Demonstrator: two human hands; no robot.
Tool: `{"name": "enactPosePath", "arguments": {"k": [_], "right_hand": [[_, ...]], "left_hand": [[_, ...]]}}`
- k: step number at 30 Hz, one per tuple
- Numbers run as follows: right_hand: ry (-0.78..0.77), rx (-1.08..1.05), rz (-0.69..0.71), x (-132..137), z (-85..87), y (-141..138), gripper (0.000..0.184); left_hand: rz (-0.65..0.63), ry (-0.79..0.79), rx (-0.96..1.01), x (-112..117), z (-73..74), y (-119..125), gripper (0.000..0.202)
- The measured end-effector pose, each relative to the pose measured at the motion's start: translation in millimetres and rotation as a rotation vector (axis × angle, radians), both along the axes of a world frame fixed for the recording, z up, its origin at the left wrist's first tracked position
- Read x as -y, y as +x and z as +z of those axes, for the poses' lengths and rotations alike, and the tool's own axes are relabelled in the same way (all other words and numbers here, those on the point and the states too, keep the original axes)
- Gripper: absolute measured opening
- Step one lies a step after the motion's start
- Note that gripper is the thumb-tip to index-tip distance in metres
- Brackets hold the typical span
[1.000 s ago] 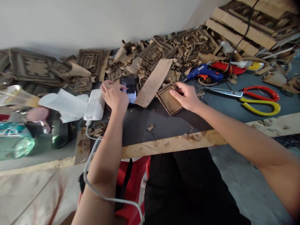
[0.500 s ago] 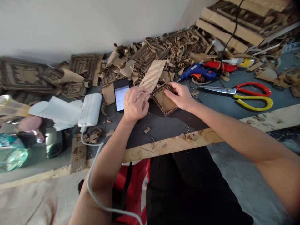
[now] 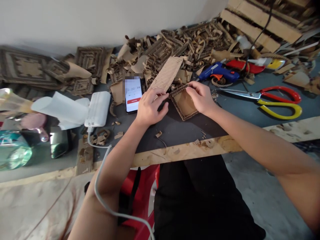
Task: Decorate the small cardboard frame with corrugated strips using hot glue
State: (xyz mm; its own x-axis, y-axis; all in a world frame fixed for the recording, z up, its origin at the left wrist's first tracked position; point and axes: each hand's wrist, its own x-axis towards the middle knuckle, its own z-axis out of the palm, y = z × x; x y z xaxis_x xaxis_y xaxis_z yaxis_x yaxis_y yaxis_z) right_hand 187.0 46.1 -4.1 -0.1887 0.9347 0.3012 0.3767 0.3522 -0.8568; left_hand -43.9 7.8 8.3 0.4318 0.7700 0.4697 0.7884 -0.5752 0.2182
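Note:
A small square tray [image 3: 185,102], with a flat brown base and low walls of corrugated cardboard, lies tilted on the table in front of me. My right hand [image 3: 202,99] grips its right corner, thumb over the inner side and fingers around the wall. Left of the tray, my left hand [image 3: 153,108] has its fingers apart over the lower end of a corrugated cardboard strip [image 3: 168,73]. The tip of its index finger is close to the tray's left corner; whether they touch I cannot tell. That strip slants away toward the heap behind.
A phone [image 3: 133,96] showing a timer and a white power bank [image 3: 98,109] with a cable are at left. Scissors [image 3: 260,96] and a blue glue gun [image 3: 218,72] lie at right. Cardboard scraps [image 3: 190,43] pile along the wall.
My left hand's fingers have spread from a tighter bend near the strip's lower end. The phone screen has lit up brighter. The view has shifted slightly; my right hand still holds the tray.

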Motion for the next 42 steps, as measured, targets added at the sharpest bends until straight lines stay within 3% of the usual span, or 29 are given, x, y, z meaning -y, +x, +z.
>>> {"name": "enactPosePath", "arguments": {"k": [12,22,42], "right_hand": [[-0.042,0.001,-0.016,-5.2,-5.2,-0.7,0.045],[-0.002,0.053,-0.031,-6.1,-6.1,-0.4,0.053],[-0.04,0.042,-0.012,-9.6,-8.8,0.4,0.04]], "left_hand": [[-0.01,0.04,0.013,-3.4,-3.3,3.6,0.031],[0.001,0.007,0.034,-3.9,-4.9,4.2,0.031],[-0.01,0.043,0.057,-4.8,-9.2,7.1,0.03]]}}
